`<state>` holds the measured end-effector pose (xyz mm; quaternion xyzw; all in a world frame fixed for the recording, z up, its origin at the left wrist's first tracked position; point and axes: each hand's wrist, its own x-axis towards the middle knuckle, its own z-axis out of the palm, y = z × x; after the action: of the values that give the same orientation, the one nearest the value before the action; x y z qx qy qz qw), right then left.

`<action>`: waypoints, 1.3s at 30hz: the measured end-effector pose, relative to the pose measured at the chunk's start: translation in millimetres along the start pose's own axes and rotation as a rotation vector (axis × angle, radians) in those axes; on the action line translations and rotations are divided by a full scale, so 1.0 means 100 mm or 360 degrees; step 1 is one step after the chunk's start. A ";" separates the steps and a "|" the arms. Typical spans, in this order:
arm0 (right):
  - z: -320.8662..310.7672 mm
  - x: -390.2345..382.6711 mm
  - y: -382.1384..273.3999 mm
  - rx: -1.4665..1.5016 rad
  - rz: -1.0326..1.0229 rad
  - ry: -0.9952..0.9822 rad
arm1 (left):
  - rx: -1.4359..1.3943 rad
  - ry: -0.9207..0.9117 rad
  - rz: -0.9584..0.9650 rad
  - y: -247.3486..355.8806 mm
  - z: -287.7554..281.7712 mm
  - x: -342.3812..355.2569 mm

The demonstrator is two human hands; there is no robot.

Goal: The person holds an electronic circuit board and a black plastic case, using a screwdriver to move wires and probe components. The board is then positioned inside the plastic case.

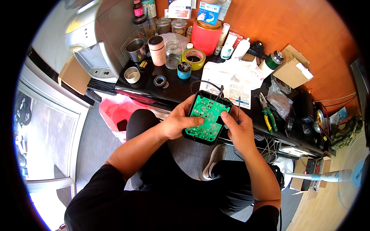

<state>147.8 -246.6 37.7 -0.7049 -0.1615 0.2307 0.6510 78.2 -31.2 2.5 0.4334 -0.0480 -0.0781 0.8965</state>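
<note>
A green circuit board (pixel 204 120), dotted with solder points, sits in a black plastic housing (pixel 197 140) above my lap. My left hand (pixel 178 122) grips its left side, with the thumb pressed on the board's face. At the right edge, my right hand (pixel 239 133) grips the housing, its thumb on the board near the upper right corner. A thin screwdriver (pixel 239 106) points upward from between the fingers of that hand. From the housing's top, a black cable (pixel 210 82) curves toward the desk. The fingers beneath the housing are hidden.
On the black desk ahead stand a pink thermos (pixel 157 52), a glass jar (pixel 173 57), yellow tape (pixel 196 61) and a blue tin (pixel 184 72). Green-handled pliers (pixel 268 115) lie to the right, by printed paper (pixel 237 94). A fan (pixel 352 173) stands far right.
</note>
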 end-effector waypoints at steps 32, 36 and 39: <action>-0.38 0.18 -0.08 -0.0428 -0.0462 0.0139 | 0.0487 -0.0047 -0.0044 -0.13 0.01 0.00; -0.39 0.18 -0.13 -0.0473 -0.0252 -0.0380 | 0.0579 -0.0055 -0.0085 -0.14 0.01 -0.01; -0.41 0.14 -0.12 -0.0529 -0.0341 -0.0346 | 0.0805 -0.0043 0.0067 -0.19 0.02 -0.03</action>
<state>182.9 -272.7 50.2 -0.7524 -0.3403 0.2051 0.5255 72.7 -43.4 -11.3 0.6418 -0.0869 -0.0507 0.7603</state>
